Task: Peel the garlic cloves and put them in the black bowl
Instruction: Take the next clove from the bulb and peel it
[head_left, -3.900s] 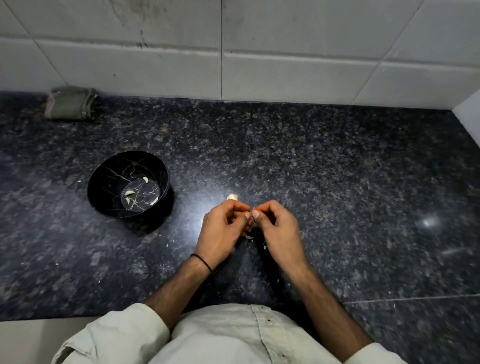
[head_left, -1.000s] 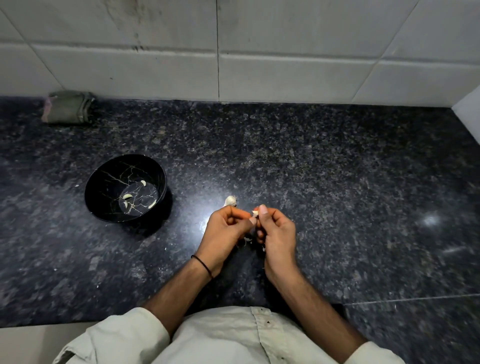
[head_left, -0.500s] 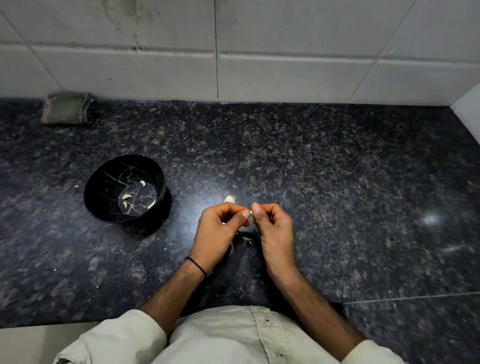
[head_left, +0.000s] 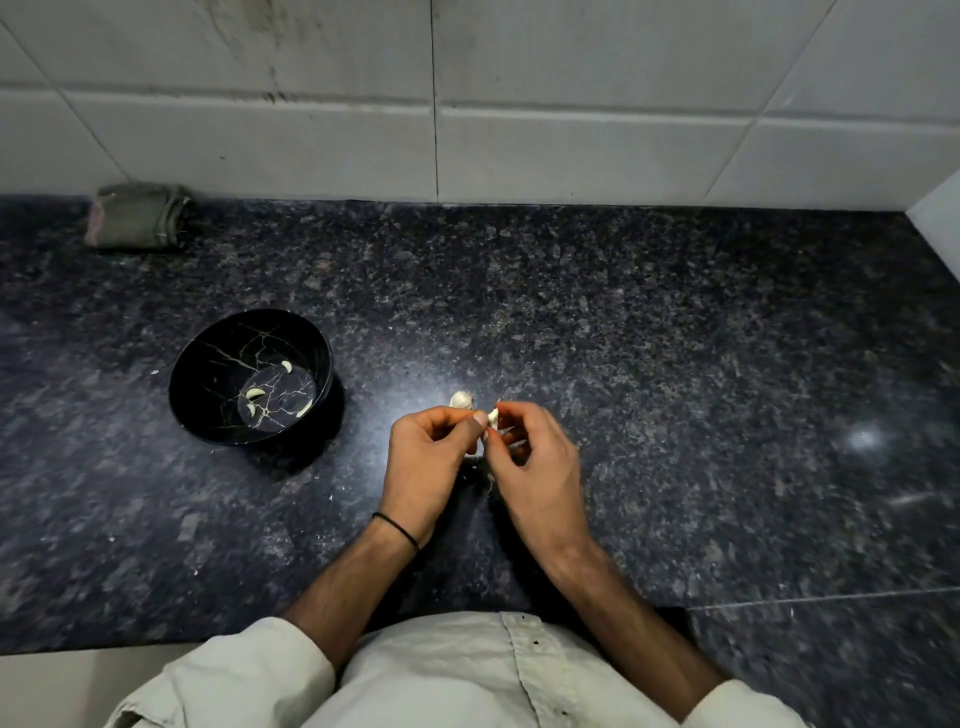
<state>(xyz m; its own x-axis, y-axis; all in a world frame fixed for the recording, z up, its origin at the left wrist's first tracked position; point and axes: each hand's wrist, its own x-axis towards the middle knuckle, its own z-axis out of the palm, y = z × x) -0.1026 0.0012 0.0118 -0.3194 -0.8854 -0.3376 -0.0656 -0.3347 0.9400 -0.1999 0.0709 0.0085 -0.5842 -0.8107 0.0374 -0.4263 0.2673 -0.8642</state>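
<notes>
Two hands meet over the bench: left hand and right hand each hold a narrow grip, fingertips pinching one clove between them. Second garlic piece lies on the bench just beyond the left knuckles. Four peeled cloves sit in the bowl, well left of the hands; folded cloth against the wall, far left.

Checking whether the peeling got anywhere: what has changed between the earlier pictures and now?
Little. The left hand and right hand still pinch the same garlic clove above the counter; the right fingers have spread slightly, baring more of it. Nothing picked up or let go. The black bowl, its peeled cloves, the garlic piece behind the hands and the cloth stayed put.
</notes>
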